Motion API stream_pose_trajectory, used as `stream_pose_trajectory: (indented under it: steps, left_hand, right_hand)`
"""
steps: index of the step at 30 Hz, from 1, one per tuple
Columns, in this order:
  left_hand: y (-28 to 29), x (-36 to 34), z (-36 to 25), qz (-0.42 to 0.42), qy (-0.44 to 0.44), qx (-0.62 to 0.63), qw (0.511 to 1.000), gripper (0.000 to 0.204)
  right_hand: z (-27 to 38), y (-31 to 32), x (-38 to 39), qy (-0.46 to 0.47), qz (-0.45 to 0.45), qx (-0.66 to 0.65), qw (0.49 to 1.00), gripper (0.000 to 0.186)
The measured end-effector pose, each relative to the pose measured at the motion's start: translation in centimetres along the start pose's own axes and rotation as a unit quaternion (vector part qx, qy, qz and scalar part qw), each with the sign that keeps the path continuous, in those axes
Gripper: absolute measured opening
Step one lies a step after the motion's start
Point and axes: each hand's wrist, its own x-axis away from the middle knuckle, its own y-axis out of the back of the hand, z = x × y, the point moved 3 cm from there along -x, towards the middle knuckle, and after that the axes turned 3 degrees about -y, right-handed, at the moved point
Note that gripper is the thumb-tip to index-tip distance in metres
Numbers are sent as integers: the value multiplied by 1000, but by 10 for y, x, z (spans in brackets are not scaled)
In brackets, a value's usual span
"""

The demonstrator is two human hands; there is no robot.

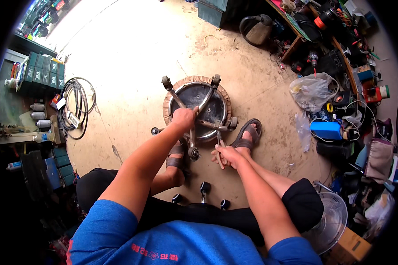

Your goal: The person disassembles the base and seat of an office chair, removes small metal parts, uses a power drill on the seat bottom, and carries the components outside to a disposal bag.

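Note:
An upturned round stool lies on the floor between my feet, its dark underside up and a brown cover showing around the rim. Its metal legs spread above the underside, with a caster at each end. My left hand is closed around the legs near their middle; the hub is partly hidden beneath it. Lower right of the stool, my right hand grips a pair of pliers by the handles. The pliers' jaws point up toward the caster on the right; whether they touch it I cannot tell.
Sandalled feet flank the stool. A coiled black cable with a power strip lies left, beside stacked green boxes. On the right are a kettle, a plastic bag, a blue battery pack and a fan.

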Motion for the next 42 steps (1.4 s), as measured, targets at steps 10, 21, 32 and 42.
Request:
stream_pose_trajectory:
  steps: [10, 21, 32, 42]
  left_hand:
    - [-3, -4, 6, 17, -2, 15, 1000, 50]
    - [-10, -2, -22, 24, -47, 24, 998, 39]
    - [-17, -7, -30, 59, -67, -16, 996, 33]
    - [-21, -8, -27, 41, -63, 1, 997, 30]
  right_hand:
    - [11, -13, 18, 6, 34, -80, 996, 18]
    - [29, -5, -3, 28, 105, -228, 968, 36]
    - [75, -37, -17, 141, 355, -695, 609, 23]
    - [53, -27, -19, 69, 74, -270, 957, 31]
